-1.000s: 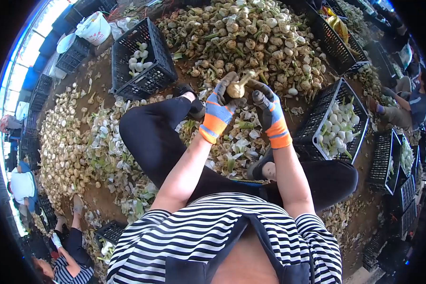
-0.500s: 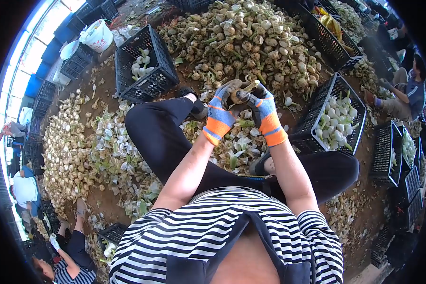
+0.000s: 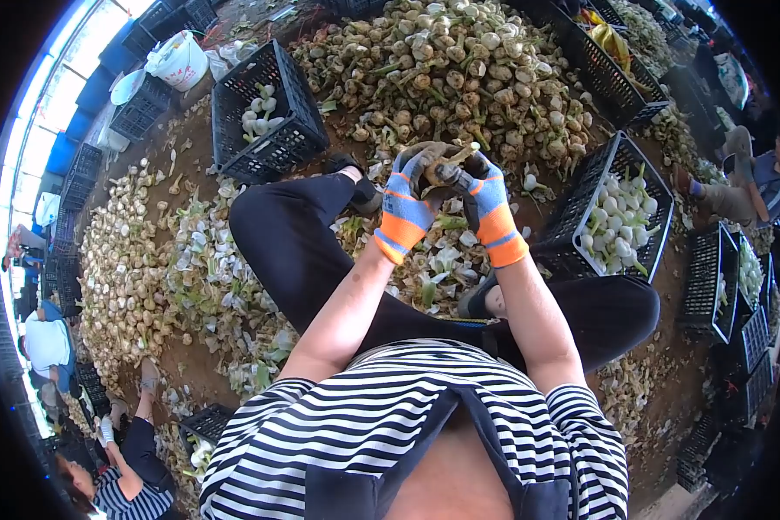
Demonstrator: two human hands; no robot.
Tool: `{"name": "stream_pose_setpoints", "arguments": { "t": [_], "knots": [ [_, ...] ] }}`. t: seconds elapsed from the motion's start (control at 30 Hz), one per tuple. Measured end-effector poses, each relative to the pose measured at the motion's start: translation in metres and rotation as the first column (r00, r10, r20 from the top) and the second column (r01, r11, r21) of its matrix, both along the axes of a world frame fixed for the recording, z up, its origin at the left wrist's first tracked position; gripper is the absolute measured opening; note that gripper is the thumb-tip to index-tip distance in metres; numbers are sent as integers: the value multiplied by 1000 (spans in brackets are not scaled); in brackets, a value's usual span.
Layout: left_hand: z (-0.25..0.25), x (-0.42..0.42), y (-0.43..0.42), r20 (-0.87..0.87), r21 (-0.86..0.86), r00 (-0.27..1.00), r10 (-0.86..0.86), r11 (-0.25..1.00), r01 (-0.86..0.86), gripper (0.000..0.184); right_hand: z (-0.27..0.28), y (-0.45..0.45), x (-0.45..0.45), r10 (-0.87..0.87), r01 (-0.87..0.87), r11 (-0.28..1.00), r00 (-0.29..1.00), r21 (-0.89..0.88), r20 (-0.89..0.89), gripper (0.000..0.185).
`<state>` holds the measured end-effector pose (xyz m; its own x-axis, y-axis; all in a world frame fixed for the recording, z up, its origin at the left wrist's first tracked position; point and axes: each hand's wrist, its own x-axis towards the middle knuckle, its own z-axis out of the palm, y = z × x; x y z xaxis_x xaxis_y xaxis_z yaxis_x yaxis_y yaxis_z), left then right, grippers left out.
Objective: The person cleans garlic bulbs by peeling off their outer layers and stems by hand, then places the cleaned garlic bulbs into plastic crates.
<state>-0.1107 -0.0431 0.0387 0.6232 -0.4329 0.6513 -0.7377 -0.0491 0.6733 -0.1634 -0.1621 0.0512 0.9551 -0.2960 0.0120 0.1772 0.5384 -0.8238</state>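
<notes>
Both my hands wear blue, orange and dark gloves and meet at one garlic bulb, mostly hidden by the fingers, its stem pointing up to the right. My left hand is wrapped round the bulb's left side. My right hand is closed on its right side, near the stem. Beyond them rises a large heap of unpeeled garlic. Peeled husks lie on the ground under my hands.
A black crate with a few white bulbs is at the upper left; another crate with several is at the right. More garlic covers the left ground. A person sits lower left, another person at the right.
My hands have drawn together round the bulb, which was in plainer view between them a second ago. Its stem has tilted. The person at the right has shifted posture.
</notes>
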Motion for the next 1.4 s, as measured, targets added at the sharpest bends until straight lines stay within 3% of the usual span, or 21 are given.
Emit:
{"name": "stream_pose_setpoints", "arguments": {
  "t": [0.07, 0.13, 0.33, 0.43, 0.53, 0.63, 0.73, 0.8, 0.83, 0.87, 0.97, 1.0, 1.1, 1.2, 1.3, 1.33, 1.4],
  "knots": [
    [-12, 0, -3, -392, -220, 907, -152, 973, 67, 53, -3, -1, 0, 12, -12, 1000, 1000, -6, 7, 26],
    [-10, -2, -2, -485, -360, 834, -265, 929, 86, 52, -6, -2, 0, 29, -30, 999, 999, 15, 28, 28],
    [-18, 0, -3, -360, -266, 916, -176, 961, 80, 49, -10, -4, 0, 67, -68, 996, 998, 53, 18, 26],
    [-16, 1, -2, -544, -355, 787, -291, 930, 99, 47, -10, -6, 2, 98, -99, 995, 995, 32, 21, 26],
    [-8, -1, 3, -458, -279, 857, -237, 953, 114, 43, -14, -10, 0, 113, -113, 992, 994, 63, -2, 28],
    [-16, 0, 1, -517, -331, 795, -318, 930, 157, 45, -14, -12, 0, 112, -112, 993, 994, 19, 17, 26],
    [-19, -2, -1, -573, -570, 624, -532, 805, 163, 48, -26, -21, 2, 45, -37, 989, 997, -141, 57, 14],
    [-12, -7, 1, -639, -619, 505, -580, 778, 109, 49, -29, -25, 3, -13, 37, 940, 997, -338, 75, 12],
    [-8, -9, 2, -665, -639, 442, -601, 765, 79, 50, -29, -26, 3, -40, 74, 900, 995, -430, 87, 11],
    [-11, -8, 2, -655, -624, 467, -594, 774, 109, 42, -29, -26, 3, -91, 160, 822, 984, -546, 152, 13],
    [1, -16, 7, -709, -644, 292, -642, 758, 105, 44, -26, -32, 4, -113, 237, 609, 971, -757, 213, 15],
    [0, -18, 6, -703, -663, 275, -656, 744, 80, 41, -22, -32, 4, -122, 222, 606, 975, -764, 187, 15],
    [-23, -10, 11, -638, -765, 64, -767, 641, 67, 39, -23, -30, 5, -184, 319, 570, 948, -758, 261, 14],
    [-35, -5, 14, -579, -814, -97, -809, 567, 130, 36, -19, -31, 4, -139, 301, 476, 953, -826, 267, 14],
    [-43, -9, -8, -674, -721, 319, -666, 686, -92, 29, -37, -22, 1, -237, 305, 649, 952, -696, 196, 17],
    [-39, -10, -15, -520, -465, 787, -332, 883, 65, 30, -48, -20, 3, -241, 285, 720, 958, -633, 158, 19],
    [-41, -5, -4, -653, -497, 621, -433, 864, 79, 34, -60, -22, 3, -220, 259, 752, 965, -606, 139, 19]
  ]
}}
